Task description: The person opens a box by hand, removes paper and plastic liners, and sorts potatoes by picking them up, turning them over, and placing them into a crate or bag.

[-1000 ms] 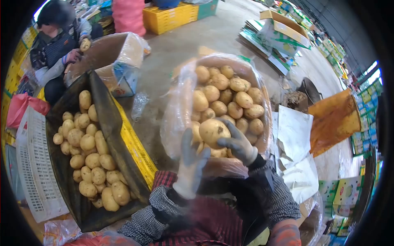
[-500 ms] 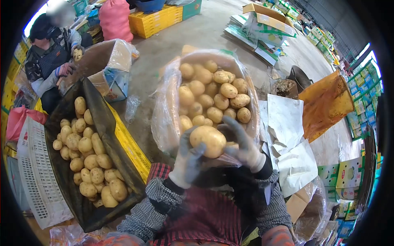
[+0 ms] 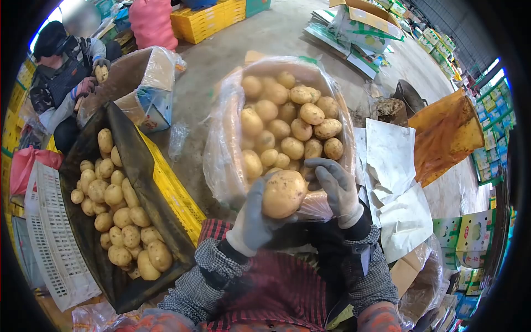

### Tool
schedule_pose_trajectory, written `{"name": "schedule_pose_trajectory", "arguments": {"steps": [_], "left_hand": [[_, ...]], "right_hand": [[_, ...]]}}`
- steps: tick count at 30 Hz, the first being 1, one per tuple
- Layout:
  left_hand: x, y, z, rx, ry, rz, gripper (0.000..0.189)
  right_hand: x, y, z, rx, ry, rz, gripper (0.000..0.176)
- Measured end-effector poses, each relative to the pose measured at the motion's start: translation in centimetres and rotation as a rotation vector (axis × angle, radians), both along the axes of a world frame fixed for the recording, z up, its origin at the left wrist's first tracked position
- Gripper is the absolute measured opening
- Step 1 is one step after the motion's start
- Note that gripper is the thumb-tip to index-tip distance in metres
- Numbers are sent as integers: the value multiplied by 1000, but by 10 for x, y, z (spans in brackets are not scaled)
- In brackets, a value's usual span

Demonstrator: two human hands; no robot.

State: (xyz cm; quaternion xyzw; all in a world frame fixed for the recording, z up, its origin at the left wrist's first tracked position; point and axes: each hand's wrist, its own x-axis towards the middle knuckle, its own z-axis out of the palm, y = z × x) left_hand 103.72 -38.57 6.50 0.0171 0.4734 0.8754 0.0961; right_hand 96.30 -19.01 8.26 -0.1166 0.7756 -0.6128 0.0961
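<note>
A large potato (image 3: 284, 193) rests in my left hand (image 3: 251, 217), whose gloved fingers curl round its left side and underside. Just right of it is my right hand (image 3: 338, 191), its fingers bent and apart, close to the potato's right edge; nothing is held in it. Beyond both hands stands a box lined with clear plastic (image 3: 221, 160), filled with several potatoes (image 3: 311, 114). On the left, a dark-lined crate (image 3: 174, 229) holds several more potatoes (image 3: 131, 237).
A person (image 3: 61, 72) sits at the upper left, holding a potato beside an open carton (image 3: 124, 83). White paper sheets (image 3: 394, 166) and an orange-brown sheet (image 3: 448, 133) lie right. A white perforated crate (image 3: 58, 238) is at the far left.
The large potato has turned and now sits deeper in my left hand. My right hand has shifted slightly right, away from the potato. The view has moved a little.
</note>
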Motion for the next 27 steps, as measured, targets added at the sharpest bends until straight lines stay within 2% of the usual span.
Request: {"name": "schedule_pose_trajectory", "arguments": {"steps": [1, 2, 4, 5, 6, 7, 8, 10, 12, 14, 15, 16, 19, 20, 23, 24, 27], "left_hand": [[0, 0, -5, -72, 65, -9, 59], [-1, 0, -8, 110, -68, -30, 56], [-5, -1, -9, 476, -332, -73, 49], [-6, -2, -7, 570, -382, -87, 48], [-6, -3, -5, 665, -431, -101, 48], [-5, -4, -4, 761, -480, -114, 47], [-4, -2, -4, 687, -455, -85, 51], [-2, 3, -6, 538, -406, -32, 59], [3, 1, 1, 204, 46, -2, 65], [7, 2, 5, 58, 151, 7, 68], [8, 3, 5, 80, 32, 0, 67], [8, 3, 4, 157, -67, -27, 67], [0, 1, -4, 508, -331, -112, 65], [0, 1, -3, 537, -353, -101, 64], [1, 0, 0, 571, -382, -61, 63], [1, 0, -1, 553, -365, -44, 62], [0, 0, -11, 625, -325, -91, 58]], "right_hand": [[0, -2, 2, 7, 56, 7, 36], [5, -3, 16, 15, -38, 47, 37], [8, -10, 16, 74, 165, 118, 37], [9, -15, 19, 103, 266, 153, 38], [13, -16, 30, 218, 141, 163, 40], [11, -16, 28, 245, 224, 189, 39], [8, -14, 25, 271, 307, 214, 39], [10, -16, 25, 175, 242, 197, 38], [17, -22, 29, -66, -55, 109, 36], [16, -22, 26, 125, 39, 65, 34], [15, -22, 23, 220, 85, 41, 34], [11, -19, 21, 62, -9, 28, 32], [14, -21, 31, 37, -68, 19, 44], [15, -20, 20, 161, 83, 83, 53], [26, -37, 27, 396, 457, 93, 58], [23, -34, 22, 388, 425, 131, 61], [16, -21, 21, 35, -188, 59, 67]]}}
